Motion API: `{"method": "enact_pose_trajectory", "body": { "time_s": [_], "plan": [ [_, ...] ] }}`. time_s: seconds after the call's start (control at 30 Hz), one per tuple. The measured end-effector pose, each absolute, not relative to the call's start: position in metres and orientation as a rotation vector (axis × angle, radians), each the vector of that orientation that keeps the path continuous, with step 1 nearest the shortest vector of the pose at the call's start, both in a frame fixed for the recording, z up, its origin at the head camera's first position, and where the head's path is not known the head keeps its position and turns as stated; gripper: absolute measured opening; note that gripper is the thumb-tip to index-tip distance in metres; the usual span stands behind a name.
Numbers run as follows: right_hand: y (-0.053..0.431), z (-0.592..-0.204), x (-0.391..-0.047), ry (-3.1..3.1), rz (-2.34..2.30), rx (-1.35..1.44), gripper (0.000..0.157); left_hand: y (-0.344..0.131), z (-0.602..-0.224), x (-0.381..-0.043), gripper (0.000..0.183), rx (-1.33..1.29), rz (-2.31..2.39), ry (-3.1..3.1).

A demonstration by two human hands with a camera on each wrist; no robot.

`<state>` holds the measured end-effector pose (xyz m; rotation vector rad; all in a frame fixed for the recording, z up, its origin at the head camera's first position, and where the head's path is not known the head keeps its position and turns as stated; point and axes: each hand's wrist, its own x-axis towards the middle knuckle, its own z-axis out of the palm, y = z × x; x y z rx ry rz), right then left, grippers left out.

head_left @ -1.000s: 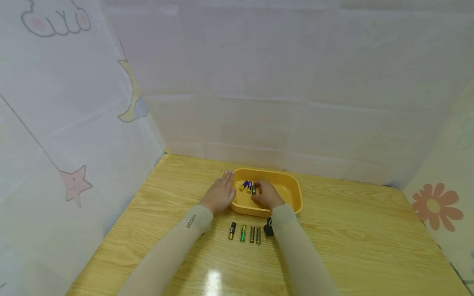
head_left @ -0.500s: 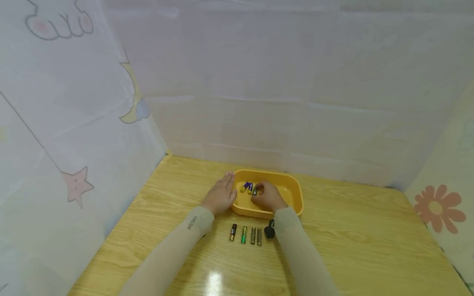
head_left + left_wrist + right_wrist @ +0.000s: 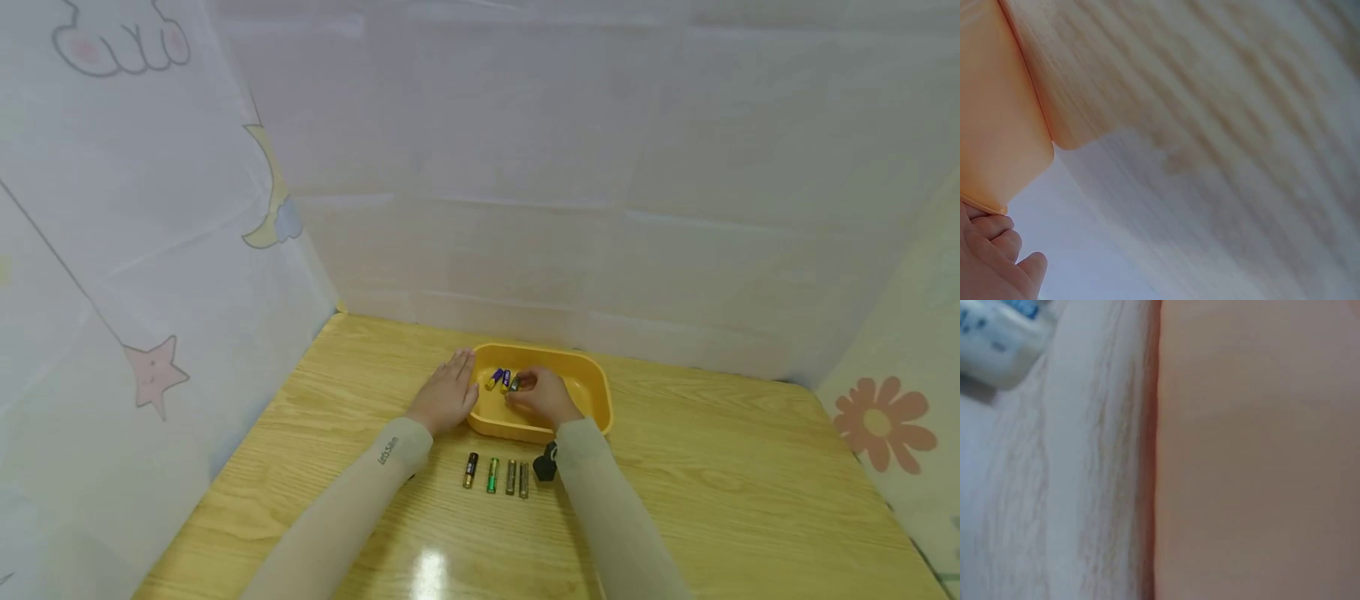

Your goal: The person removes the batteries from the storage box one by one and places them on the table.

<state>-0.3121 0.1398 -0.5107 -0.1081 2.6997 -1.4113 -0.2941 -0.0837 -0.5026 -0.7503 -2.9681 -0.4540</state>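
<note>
My right hand (image 3: 547, 396) reaches inside the yellow tray (image 3: 502, 429), finger and thumb drawn narrow in a pinch on a small dark battery (image 3: 513, 384). That battery sits toward the left half of the tray, tilted; I can't tell whether its lower end touches the floor. Just to its left, two purple-and-yellow ones lie inside the tray: a near battery (image 3: 506, 381) and a far battery (image 3: 494, 379), the latter leaning more to one side.

My left hand (image 3: 444, 393) rests against the tray's left rim, its fingers fairly straight and close together, with no battery in it. From the left wrist I see my fingertips right by the rim.

On the wooden table (image 3: 712, 467), in front of the tray, four more batteries stand in a row, lying lengthwise to me — a black-and-gold battery (image 3: 470, 470), a green battery (image 3: 492, 475), then two brownish ones side by side (image 3: 517, 479). A small black object (image 3: 545, 464) shows beside my right cuff (image 3: 577, 440).

The right wrist view gives me mostly the tray's wall, plus the blurred end of a pale cylinder (image 3: 1000, 337) at the upper corner.
</note>
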Motion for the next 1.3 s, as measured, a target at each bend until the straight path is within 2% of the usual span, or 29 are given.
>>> {"method": "enact_pose_trajectory", "body": {
  "time_s": [0.7, 1.3],
  "plan": [
    [0.137, -0.488, -0.293, 2.762, -1.381, -0.294, 0.055, -0.084, -0.5, -0.292, 0.064, -0.746, -0.409, -2.989],
    [0.146, -0.479, -0.256, 2.796, -1.513, -0.36, 0.059, -0.084, -0.499, -0.292, 0.063, -0.757, -0.432, -2.959]
  ]
}}
